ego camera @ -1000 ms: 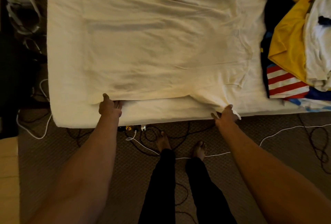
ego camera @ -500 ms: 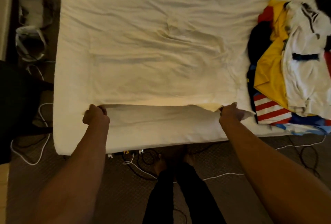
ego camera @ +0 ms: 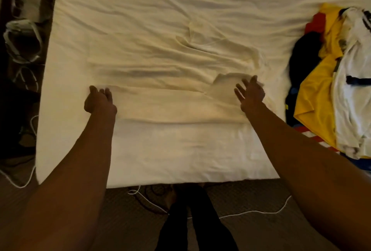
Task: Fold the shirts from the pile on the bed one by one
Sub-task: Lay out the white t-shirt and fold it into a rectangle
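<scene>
Folding has carried the shirt (ego camera: 170,82) edge up over its body, so right hand (ego camera: 251,96) spreads open, letting go; left hand (ego camera: 99,101) curls, grip unclear.

No word, number or brand can be read anywhere in this view. In the pile of shirts (ego camera: 329,94) at the right edge of the bed (ego camera: 180,160), the white shirt (ego camera: 353,114) carries dark marks (ego camera: 357,80) that are too blurred to read as letters. The red and white stripes (ego camera: 313,132) under the pile are only a pattern.
</scene>
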`<state>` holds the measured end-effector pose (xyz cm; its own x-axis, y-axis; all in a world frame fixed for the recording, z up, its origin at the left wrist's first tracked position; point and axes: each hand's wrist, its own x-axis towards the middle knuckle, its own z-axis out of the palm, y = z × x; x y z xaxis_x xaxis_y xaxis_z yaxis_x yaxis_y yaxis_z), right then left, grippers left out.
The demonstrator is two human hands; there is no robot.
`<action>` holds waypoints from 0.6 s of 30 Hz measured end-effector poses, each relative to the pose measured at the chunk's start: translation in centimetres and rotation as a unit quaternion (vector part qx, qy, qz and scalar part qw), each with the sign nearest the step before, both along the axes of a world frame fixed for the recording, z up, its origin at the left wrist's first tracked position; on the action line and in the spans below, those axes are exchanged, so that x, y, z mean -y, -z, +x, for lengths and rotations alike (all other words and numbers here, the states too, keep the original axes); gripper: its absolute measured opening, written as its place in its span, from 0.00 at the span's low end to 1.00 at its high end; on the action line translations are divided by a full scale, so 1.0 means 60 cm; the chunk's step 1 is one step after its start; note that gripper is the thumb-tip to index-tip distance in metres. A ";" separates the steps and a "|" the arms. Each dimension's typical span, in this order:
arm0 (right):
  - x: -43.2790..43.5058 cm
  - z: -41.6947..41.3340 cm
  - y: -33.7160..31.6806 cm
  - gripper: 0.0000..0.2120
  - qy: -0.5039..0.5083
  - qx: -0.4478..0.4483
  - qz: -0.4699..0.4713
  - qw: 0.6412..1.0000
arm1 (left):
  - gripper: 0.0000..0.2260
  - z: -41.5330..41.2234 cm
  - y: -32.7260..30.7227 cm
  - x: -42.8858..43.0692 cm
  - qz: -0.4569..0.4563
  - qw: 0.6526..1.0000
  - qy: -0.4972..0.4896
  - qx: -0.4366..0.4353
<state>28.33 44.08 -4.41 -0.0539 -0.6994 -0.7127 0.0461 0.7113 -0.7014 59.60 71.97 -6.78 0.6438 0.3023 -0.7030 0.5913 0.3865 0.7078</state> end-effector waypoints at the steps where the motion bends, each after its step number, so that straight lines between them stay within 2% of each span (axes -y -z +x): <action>1: -0.004 -0.006 0.013 0.15 -0.015 0.006 -0.003 1.000 | 0.12 -0.008 0.007 0.002 0.020 0.999 0.025 0.011; 3: -0.019 -0.027 0.021 0.15 -0.082 -0.025 0.005 0.996 | 0.08 -0.040 0.028 0.015 0.115 0.982 0.139 0.055; 4: -0.023 -0.045 0.036 0.16 -0.108 -0.048 0.007 0.993 | 0.08 -0.065 0.035 0.021 0.166 0.959 0.214 0.087; 5: -0.025 -0.065 0.054 0.15 -0.126 -0.099 -0.011 0.987 | 0.08 -0.091 0.044 0.025 0.238 0.917 0.297 0.122; 7: -0.024 -0.109 0.085 0.14 -0.167 -0.233 -0.064 0.956 | 0.09 -0.139 0.056 0.036 0.359 0.788 0.459 0.199; 9: -0.021 -0.144 0.094 0.13 -0.214 -0.350 -0.089 0.907 | 0.10 -0.178 0.070 0.057 0.387 0.667 0.571 0.281; 11: -0.004 -0.178 0.100 0.13 -0.243 -0.402 -0.129 0.874 | 0.13 -0.205 0.080 0.093 0.400 0.572 0.634 0.334; 13: 0.016 -0.199 0.112 0.15 -0.283 -0.423 -0.181 0.842 | 0.16 -0.217 0.089 0.127 0.424 0.511 0.665 0.343; 15: 0.043 -0.203 0.120 0.20 -0.322 -0.436 -0.184 0.820 | 0.17 -0.233 0.099 0.168 0.431 0.460 0.692 0.352; 17: 0.065 -0.194 0.122 0.25 -0.370 -0.447 -0.148 0.801 | 0.18 -0.253 0.106 0.206 0.415 0.434 0.712 0.365; 18: 0.076 -0.188 0.121 0.26 -0.384 -0.453 -0.131 0.794 | 0.18 -0.265 0.108 0.227 0.401 0.433 0.722 0.362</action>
<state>17.04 39.54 -11.66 0.0534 -0.8918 -0.4492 -0.9383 0.1091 -0.3282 43.69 58.35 -13.26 0.5332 -0.8218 -0.2008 -0.6816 -0.5579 0.4734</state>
